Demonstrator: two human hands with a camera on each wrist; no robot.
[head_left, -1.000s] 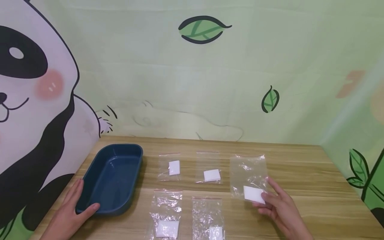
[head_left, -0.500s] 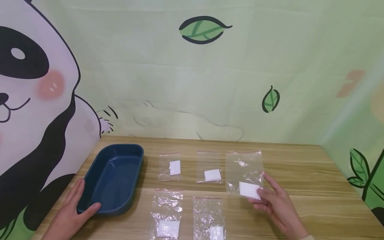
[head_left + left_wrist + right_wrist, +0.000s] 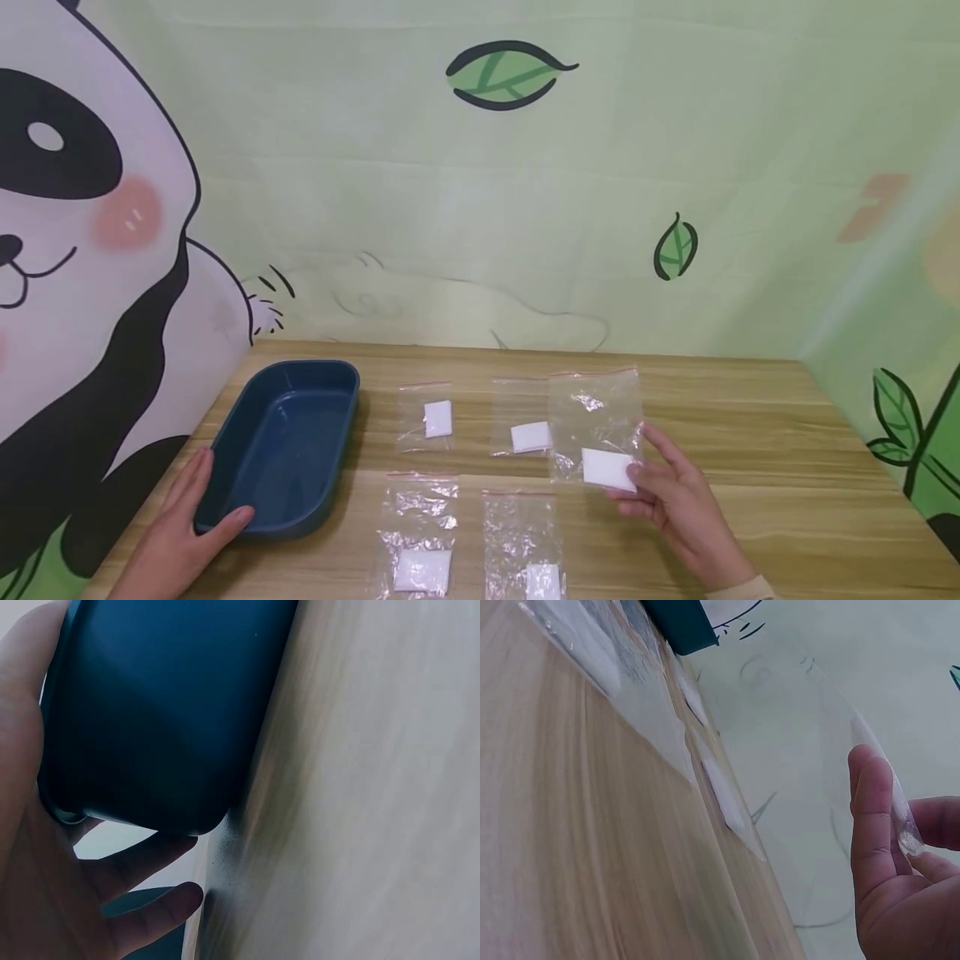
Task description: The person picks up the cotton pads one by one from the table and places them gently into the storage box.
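A clear zip-lock bag point(image 3: 592, 408) with a flat white piece point(image 3: 609, 469) inside hangs above the table at the right. My right hand point(image 3: 675, 508) pinches its lower right corner, thumb in front and fingers behind. In the right wrist view the bag point(image 3: 900, 795) is seen nearly edge-on between thumb and fingers. My left hand point(image 3: 168, 525) holds the near left corner of a dark blue plastic tub point(image 3: 345, 450), thumb at the near rim and fingers along the outer left side. The tub's wall point(image 3: 165, 712) fills much of the left wrist view.
Several similar bags lie on the wooden table point(image 3: 787, 467), each with a white piece: a far left bag point(image 3: 437, 419), a far middle bag point(image 3: 529, 437), a near left bag point(image 3: 422, 533) and a near middle bag point(image 3: 521, 533). A printed backdrop point(image 3: 375, 192) stands behind the table.
My right hand has moved left and slightly away from me with the bag, which now overlaps the far middle bag in the head view. The left hand and tub have stayed put.
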